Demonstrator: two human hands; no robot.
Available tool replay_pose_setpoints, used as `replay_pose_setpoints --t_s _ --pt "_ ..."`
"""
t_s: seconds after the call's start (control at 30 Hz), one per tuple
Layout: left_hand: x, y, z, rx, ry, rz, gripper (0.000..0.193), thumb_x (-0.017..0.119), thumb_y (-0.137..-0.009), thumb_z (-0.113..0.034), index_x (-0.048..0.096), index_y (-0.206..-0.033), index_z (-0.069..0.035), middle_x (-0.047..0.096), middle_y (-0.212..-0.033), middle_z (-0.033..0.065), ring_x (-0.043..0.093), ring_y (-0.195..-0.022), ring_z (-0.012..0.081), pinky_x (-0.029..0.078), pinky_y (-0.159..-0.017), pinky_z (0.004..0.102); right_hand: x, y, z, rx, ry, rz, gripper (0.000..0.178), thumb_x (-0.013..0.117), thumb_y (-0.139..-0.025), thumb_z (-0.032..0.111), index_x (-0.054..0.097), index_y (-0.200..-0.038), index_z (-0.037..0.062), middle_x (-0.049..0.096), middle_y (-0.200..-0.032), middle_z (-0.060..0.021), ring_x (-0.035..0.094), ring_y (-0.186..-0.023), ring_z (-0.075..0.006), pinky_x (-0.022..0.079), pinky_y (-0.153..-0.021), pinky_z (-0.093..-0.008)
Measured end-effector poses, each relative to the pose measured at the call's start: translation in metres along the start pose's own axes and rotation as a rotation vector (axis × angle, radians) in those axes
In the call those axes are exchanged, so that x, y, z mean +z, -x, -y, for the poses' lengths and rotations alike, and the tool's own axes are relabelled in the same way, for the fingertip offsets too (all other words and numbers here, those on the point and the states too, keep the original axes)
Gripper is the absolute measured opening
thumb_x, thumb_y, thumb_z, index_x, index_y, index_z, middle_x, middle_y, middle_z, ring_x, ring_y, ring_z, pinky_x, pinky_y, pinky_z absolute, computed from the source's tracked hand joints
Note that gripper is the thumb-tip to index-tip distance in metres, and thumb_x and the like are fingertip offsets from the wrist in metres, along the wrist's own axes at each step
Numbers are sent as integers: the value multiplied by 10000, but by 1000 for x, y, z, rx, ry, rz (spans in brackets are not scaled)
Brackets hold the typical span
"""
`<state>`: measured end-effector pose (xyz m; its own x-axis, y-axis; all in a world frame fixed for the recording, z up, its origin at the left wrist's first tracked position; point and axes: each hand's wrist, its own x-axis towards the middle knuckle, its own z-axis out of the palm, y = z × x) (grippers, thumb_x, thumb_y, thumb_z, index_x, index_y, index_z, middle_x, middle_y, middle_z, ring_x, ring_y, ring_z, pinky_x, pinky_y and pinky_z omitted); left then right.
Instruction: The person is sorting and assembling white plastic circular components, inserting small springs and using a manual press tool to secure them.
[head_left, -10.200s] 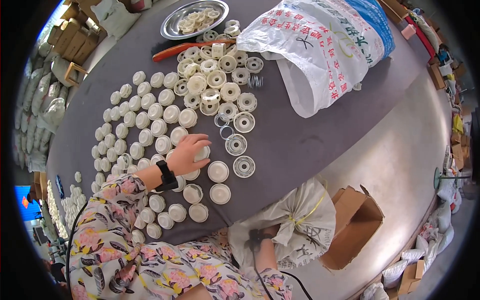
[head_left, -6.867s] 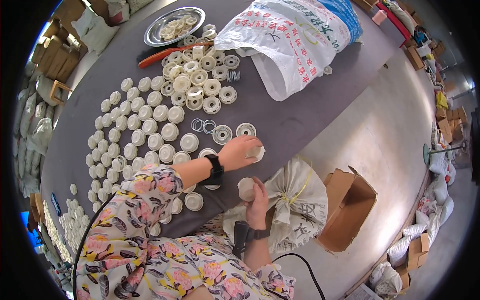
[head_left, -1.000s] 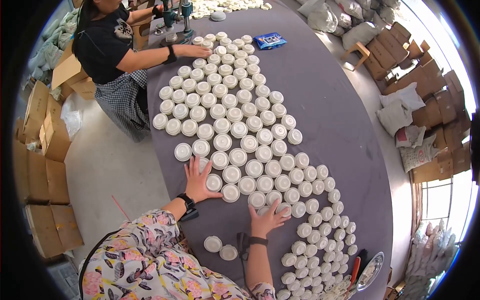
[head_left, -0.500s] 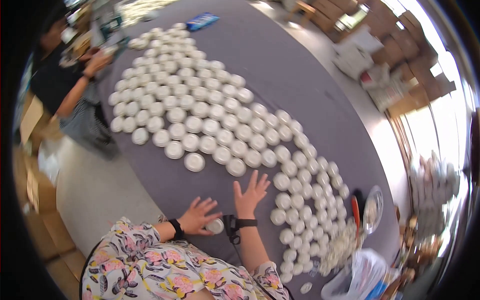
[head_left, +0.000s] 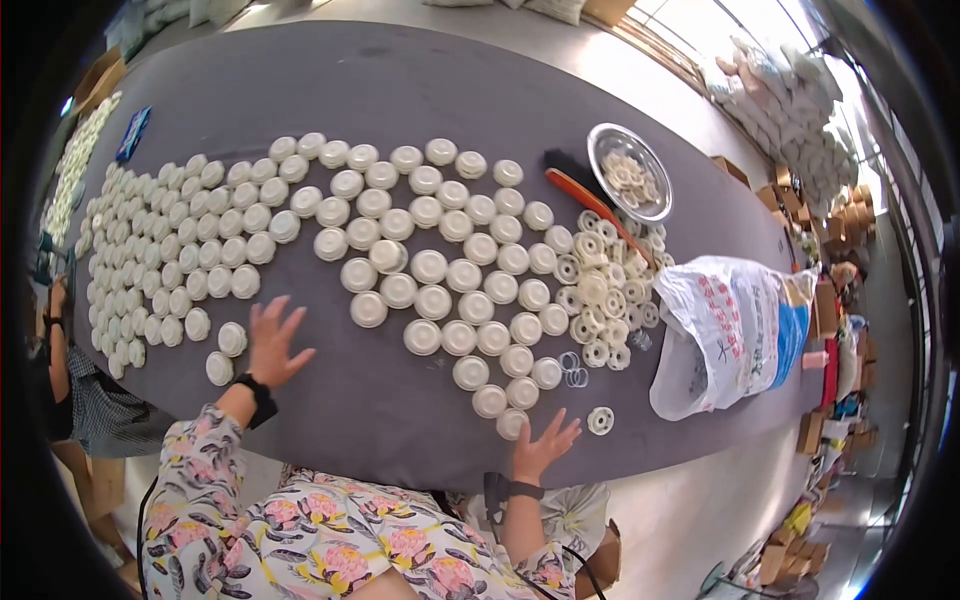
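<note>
My left hand (head_left: 277, 342) hovers over or rests on the grey tabletop with its fingers spread and nothing in it. Just left of it lies a white round plastic cap (head_left: 219, 368), close to another one. My right hand (head_left: 543, 447) is also open, its fingers apart, at the table's near edge. Its thumb side is beside a white round cap (head_left: 512, 424), possibly touching it. A large group of such caps (head_left: 432, 302) spreads across the middle, and a denser group (head_left: 160, 240) fills the left. One cap (head_left: 388, 256) sits raised on others.
At the right lie a heap of white holed discs (head_left: 595, 290), an orange-handled brush (head_left: 590, 200), a steel bowl (head_left: 630, 172) of white parts and a white plastic bag (head_left: 735, 325). Clear rings (head_left: 574, 370) and a loose holed disc (head_left: 600, 420) lie nearer. Another person's arm (head_left: 57, 350) shows far left.
The view has swung to the right. My hands have moved far apart, the left beside the left group and the right by the near caps. The cap by my left hand was left behind.
</note>
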<state>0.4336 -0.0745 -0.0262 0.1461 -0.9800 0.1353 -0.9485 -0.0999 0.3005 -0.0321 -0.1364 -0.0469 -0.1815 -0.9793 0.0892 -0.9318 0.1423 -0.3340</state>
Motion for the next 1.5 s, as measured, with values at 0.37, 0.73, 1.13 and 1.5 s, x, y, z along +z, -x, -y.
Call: replay_pose_setpoints --t_s 0.37,0.73,1.13,1.5 --pt "132 -228 -260 700 138 374 880 697 -645 -549 358 -1378 -200 186 -1474 176 128 -1373 379 79 -1077 594 41 -30 11 -192 -83 189 965 747 -592 543 348 -1379 152 168 -1424 -305 160 -1303 -513 166 -1013 -630" --pt "123 -243 -182 726 116 437 855 664 -647 -600 396 -1332 -164 296 -1423 132 254 -1332 314 180 -1045 599 71 -46 79 -262 -214 140 911 740 -589 574 396 -1340 190 253 -1342 -331 226 -1274 -513 219 -980 -650" --pt "54 -227 -49 609 2 426 742 683 -669 -540 476 -1263 -146 383 -1344 159 351 -1259 324 209 -1035 577 82 -54 178 -459 -338 305 767 733 -675 432 435 -1325 155 295 -1371 -253 245 -1284 -463 185 -1040 -566" --pt "116 -252 -179 616 155 563 525 722 -673 -279 538 -1132 -104 547 -1017 83 537 -964 256 436 -791 386 67 -180 117 -193 -447 -65 588 635 -771 111 404 -1301 6 401 -1306 -201 368 -1223 -354 287 -1026 -435"
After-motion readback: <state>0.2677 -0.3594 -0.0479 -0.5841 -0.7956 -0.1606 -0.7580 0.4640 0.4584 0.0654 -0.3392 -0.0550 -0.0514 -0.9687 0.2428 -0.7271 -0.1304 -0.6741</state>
